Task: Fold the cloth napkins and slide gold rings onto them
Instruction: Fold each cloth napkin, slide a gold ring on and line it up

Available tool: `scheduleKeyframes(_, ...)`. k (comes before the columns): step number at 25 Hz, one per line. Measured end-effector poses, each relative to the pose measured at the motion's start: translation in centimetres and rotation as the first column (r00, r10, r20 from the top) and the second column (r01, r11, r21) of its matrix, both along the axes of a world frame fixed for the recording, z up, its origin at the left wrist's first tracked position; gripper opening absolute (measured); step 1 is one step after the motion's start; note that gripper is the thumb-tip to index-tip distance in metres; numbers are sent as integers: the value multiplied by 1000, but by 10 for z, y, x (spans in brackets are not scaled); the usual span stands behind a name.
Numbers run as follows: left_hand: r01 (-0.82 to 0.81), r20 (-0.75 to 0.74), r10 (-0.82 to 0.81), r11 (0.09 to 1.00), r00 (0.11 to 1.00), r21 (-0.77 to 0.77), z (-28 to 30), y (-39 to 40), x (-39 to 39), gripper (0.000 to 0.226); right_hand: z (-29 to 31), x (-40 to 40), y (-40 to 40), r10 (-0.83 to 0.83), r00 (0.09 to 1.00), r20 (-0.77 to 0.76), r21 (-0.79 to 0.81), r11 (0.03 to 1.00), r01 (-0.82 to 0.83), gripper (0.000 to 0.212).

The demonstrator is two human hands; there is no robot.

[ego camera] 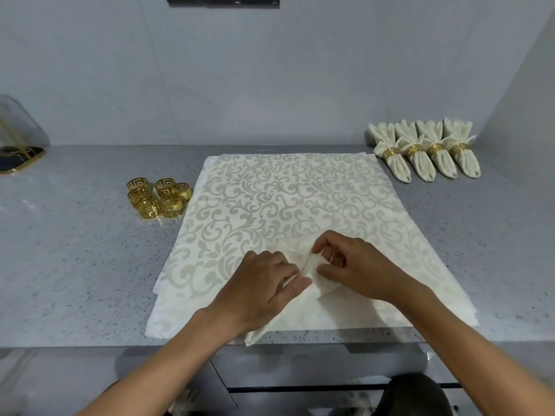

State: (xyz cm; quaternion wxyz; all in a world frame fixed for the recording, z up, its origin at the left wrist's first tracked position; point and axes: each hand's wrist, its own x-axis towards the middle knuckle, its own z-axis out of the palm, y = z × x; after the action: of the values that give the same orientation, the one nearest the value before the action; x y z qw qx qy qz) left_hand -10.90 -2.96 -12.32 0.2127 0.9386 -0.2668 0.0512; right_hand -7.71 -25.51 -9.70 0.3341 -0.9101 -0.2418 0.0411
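Between your two hands, a gathered fold of the napkin [312,274] rises; your left hand [264,283] and right hand [351,265] both pinch it. Loose gold rings [159,198] sit well left of your grip, finished napkins [426,151] far right.

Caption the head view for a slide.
Both hands pinch a folded napkin on a stack of cloths, loose gold rings left, four finished napkins right.
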Motion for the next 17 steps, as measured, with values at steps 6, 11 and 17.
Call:
scheduleKeyframes(6, 3, 6, -2, 983, 1000, -182, -9, 3, 1, 19, -14, 3, 11, -150, 988, -19, 107, 983, 152, 23)
scheduleKeyframes(11, 45, -49, -54, 984, 997, -173, -7, 6, 2, 17, -28, -20, 20, -365, 856, 365, 99, 930, 354, 21)
scheduleKeyframes(17, 75, -108, -91, 987, 990, -144, 6, 5, 10, 23, -45, -104, 71, 192, 761, 620, -281, 960, -13, 23)
